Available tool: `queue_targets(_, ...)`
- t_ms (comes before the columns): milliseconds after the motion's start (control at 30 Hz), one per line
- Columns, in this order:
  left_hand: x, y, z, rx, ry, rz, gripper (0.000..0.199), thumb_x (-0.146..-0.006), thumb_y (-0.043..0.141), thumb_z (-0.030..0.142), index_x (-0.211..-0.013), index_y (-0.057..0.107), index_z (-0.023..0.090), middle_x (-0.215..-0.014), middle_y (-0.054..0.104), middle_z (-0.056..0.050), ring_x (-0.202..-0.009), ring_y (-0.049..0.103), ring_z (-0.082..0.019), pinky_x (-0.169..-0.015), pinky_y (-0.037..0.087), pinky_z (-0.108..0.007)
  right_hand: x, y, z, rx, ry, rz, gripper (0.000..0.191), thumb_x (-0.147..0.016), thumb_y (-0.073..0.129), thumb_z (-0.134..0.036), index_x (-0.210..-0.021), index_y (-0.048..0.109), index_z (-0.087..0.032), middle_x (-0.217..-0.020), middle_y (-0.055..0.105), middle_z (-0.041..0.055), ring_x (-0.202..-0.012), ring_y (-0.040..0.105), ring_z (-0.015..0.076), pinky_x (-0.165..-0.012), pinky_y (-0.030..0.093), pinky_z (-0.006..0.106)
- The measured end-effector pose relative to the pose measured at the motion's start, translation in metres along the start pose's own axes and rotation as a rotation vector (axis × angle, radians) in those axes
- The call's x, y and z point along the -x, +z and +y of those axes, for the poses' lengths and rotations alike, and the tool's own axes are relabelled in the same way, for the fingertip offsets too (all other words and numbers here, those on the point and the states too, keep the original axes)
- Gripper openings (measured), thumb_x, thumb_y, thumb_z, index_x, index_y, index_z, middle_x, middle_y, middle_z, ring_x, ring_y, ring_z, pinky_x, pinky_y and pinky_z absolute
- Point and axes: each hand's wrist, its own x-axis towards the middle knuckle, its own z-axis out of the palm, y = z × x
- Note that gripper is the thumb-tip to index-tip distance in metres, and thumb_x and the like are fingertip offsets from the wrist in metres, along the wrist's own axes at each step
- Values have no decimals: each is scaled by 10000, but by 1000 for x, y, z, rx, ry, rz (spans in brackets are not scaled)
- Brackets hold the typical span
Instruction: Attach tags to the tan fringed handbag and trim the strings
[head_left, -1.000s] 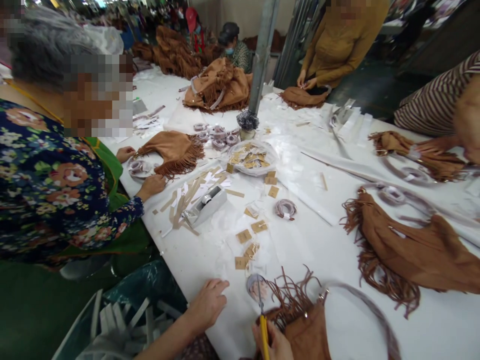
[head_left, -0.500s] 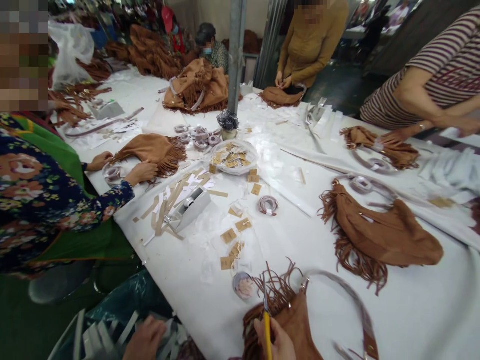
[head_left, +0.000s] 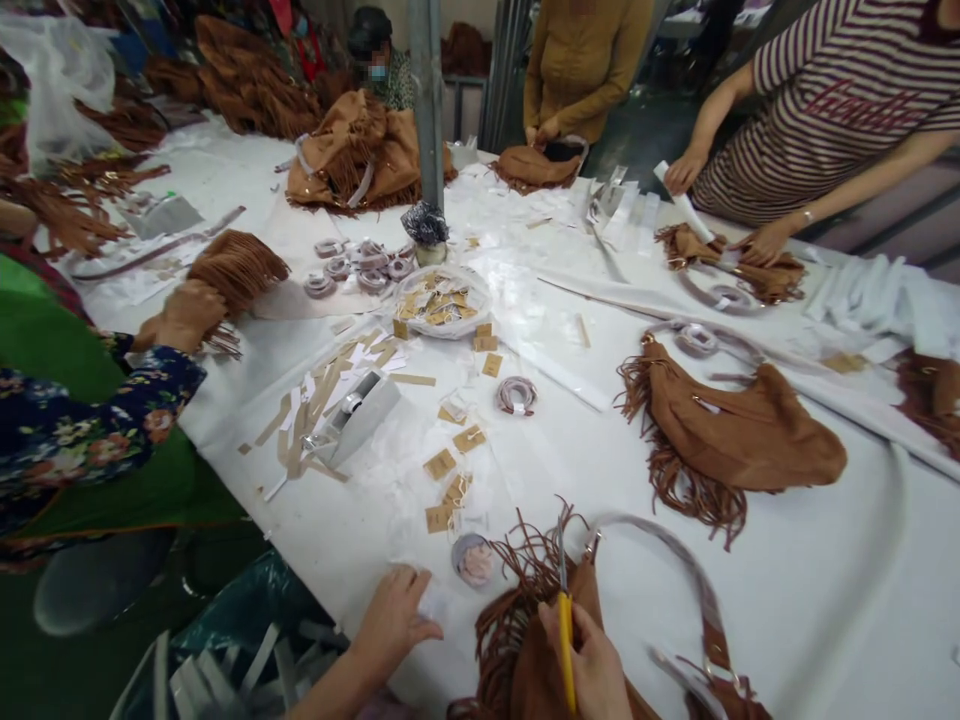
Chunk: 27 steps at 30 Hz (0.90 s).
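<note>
Watching this over the headcam from far off, so pinch of salt. The brown fringed bag [head_left: 534, 660] lies at the near edge of the desk [head_left: 780, 590], its lower part cut off by the frame. My right hand [head_left: 592, 660] is over it, fingers wrapped snugly round a yellow-handled tool [head_left: 565, 640] (scissors, I reckon, but the blur won't confirm it), metal end pointing away from me. My left hand [head_left: 394, 618] is left of the bag, near the desk's edge, thumb and fingers partway apart. There's a whitish scrap [head_left: 433, 600] right by the fingertips, and I honestly can't tell whether they're gripping it.

As for how far along things are: the strap [head_left: 694, 580] is joined to the bag by metal hardware at its far end and looks wrapped in see-through film, so I'd call that bit done. The fringe [head_left: 491, 630] is splayed messily, not tidied at all. Card tags [head_left: 439, 464] lie loose beyond the small dish [head_left: 473, 560], and none shows on the part of this bag I can see. Off to the right, a second bag [head_left: 750, 430] lies with no hand on it. My judgement: partway through, wrapping on, fringe loose, the hidden side anyone's guess.
</note>
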Motion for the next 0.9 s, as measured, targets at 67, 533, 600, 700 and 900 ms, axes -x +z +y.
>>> queue_targets(67,-7,-17,9,-89,10,46,328,-795,586,436,-1042,625,224,-1017,578,-83,-990,492,-267,-866,377,-407,0,-1,4,-5,14,-10,519,-711,548,-611,-895,606,-129,-788,672,82,-810,604,271,-746,452,332)
queue_targets(533,-206,-57,61,193,156,-112,134,-623,715,166,-653,585,158,-794,548,-31,-853,522,-202,-792,387,-309,-6,-10,7,-71,77,14,464,-733,526,-608,-824,584,-156,-723,635,45,-708,568,222,-663,450,310)
queue_targets(600,-214,-66,53,244,125,-111,132,-667,682,210,-738,584,157,-716,552,-5,-731,537,-165,-699,405,-276,-7,-12,13,-102,83,22,472,-721,536,-612,-830,577,-155,-733,633,47,-727,570,228,-682,452,316)
queue_targets(700,-222,-83,43,653,-41,-162,351,-659,686,206,-973,536,160,-685,571,23,-584,533,-118,-576,403,-235,-11,-10,19,-100,72,38,458,-711,541,-615,-775,565,-163,-699,609,38,-707,560,225,-669,449,318)
queue_targets(900,-214,-102,37,1240,-248,-276,613,-572,768,182,-1105,464,179,-894,663,-75,-793,644,-178,-692,488,-269,-14,-1,21,-135,27,34,411,-690,586,-589,-704,550,-180,-667,595,26,-685,559,217,-634,456,302)
